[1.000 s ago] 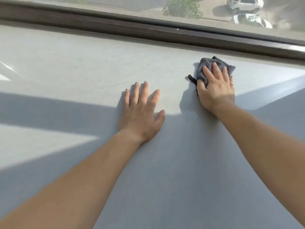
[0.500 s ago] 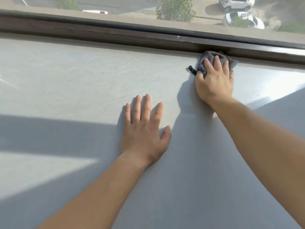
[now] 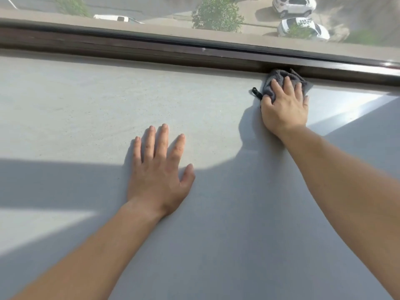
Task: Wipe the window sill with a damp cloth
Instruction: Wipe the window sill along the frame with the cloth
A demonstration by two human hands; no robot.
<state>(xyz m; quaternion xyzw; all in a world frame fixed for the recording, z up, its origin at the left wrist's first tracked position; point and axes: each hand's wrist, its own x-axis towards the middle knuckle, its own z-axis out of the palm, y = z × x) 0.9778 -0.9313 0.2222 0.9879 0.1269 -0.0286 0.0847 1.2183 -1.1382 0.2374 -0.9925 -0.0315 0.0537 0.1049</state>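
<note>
The wide grey window sill (image 3: 91,109) fills most of the head view. A bunched dark grey cloth (image 3: 278,77) with a small black loop (image 3: 256,93) lies at the sill's far edge, touching the dark window frame (image 3: 151,50). My right hand (image 3: 284,109) lies on top of the cloth and holds it, fingers over it and thumb curled at its left side. Most of the cloth is hidden under that hand. To the left and nearer me, my left hand (image 3: 159,172) rests flat on the sill with its fingers spread and holds nothing.
Behind the frame, the window pane (image 3: 249,22) looks down on a street with parked cars and a bush. Sunlit patches and shadows of my arms cross the sill. A shiny strip of sill (image 3: 337,107) lies right of the cloth.
My right hand pushed the cloth away from me, from the open sill up against the window frame. My left hand stayed flat in place.
</note>
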